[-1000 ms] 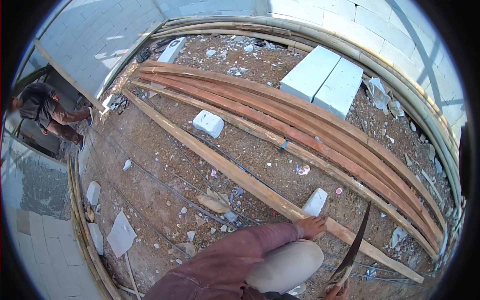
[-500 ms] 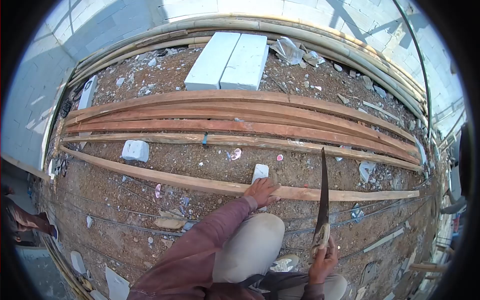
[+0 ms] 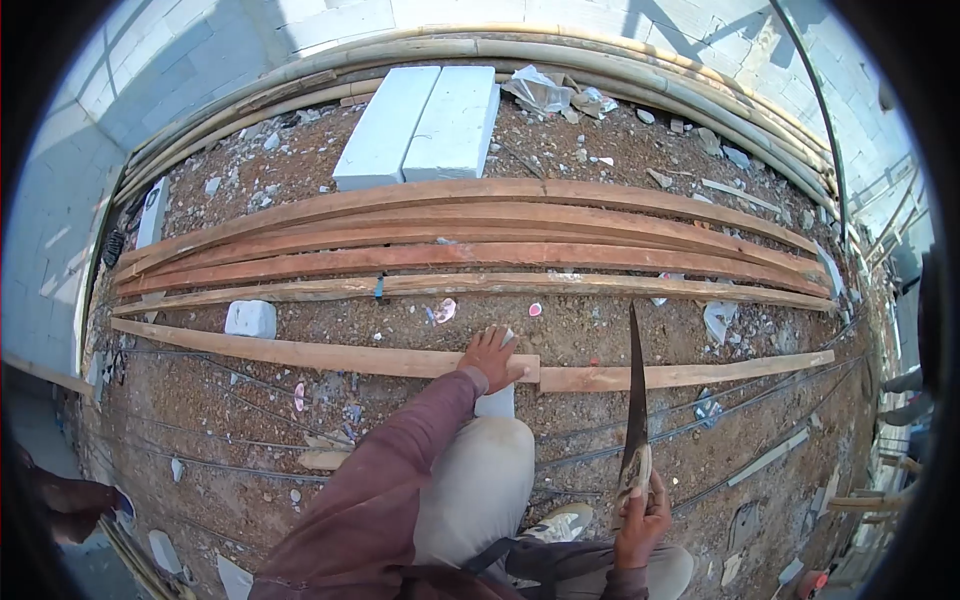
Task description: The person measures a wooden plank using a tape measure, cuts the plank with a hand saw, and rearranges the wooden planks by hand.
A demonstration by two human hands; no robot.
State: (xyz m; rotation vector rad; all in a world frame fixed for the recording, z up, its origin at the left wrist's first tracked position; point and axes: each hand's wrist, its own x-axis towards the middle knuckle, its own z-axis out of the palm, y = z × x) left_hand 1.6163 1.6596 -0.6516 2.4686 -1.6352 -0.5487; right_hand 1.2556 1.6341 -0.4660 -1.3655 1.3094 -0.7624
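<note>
My left hand (image 3: 488, 358) lies over the near wooden beam (image 3: 330, 354), fingers spread across its top and pressing near its right end. A white block (image 3: 496, 402) sits under the beam there. Just right of that end lies a separate shorter beam piece (image 3: 690, 375), its end offset slightly toward me. My right hand (image 3: 642, 522) is closed around the handle of a handsaw (image 3: 637, 400). The saw's dark, tapering blade points away from me, passing in front of the shorter piece in view; whether it touches the wood I cannot tell.
Several reddish beams (image 3: 480, 256) lie side by side beyond the near beam. Two long white blocks (image 3: 450, 130) and bamboo poles (image 3: 600, 62) are behind them. A small white block (image 3: 251, 319) and thin rods (image 3: 210, 456) are on the rubble. A person's leg (image 3: 70, 500) shows at left.
The near beam, whole earlier, is now in two pieces, parted just right of my left hand. The view has shifted slightly, and my right hand still holds the saw.
</note>
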